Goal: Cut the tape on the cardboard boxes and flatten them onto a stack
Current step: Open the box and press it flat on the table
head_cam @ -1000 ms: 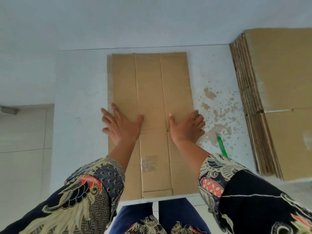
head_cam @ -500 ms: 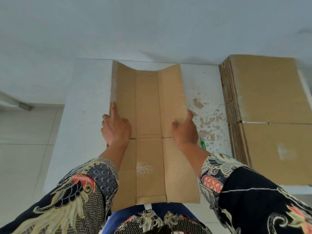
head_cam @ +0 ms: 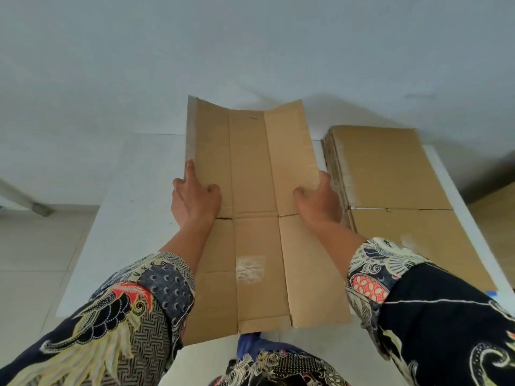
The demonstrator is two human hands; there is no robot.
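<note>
A flattened brown cardboard box (head_cam: 252,213), creased lengthwise into three panels, is filling the centre of the frame, its two outer panels tilting upward so the far half is forming a shallow trough. The left hand (head_cam: 195,203) is gripping the box's left edge, thumb lying on the top face and one finger stretching up along the rim; the other fingers are disappearing behind the cardboard. The right hand (head_cam: 319,201) is gripping the right edge the same way, thumb on top, its remaining fingers hiding under the panel. A patch of whitish clear tape residue (head_cam: 250,268) is sitting on the middle panel in the lower centre.

To the right of the frame, a stack of flattened brown cardboard sheets (head_cam: 390,174) is lying on the white table (head_cam: 133,218), just beside the held box; whether the two are touching is hard to tell, since the right hand is covering the gap. The stack's lower right part is being cut off by a dark patterned batik sleeve (head_cam: 434,316), and a tiny blue object at its lower right corner is too small to identify. The box's near edge is partly vanishing behind the left sleeve. Pale floor tiles (head_cam: 41,260) are showing at the left.
</note>
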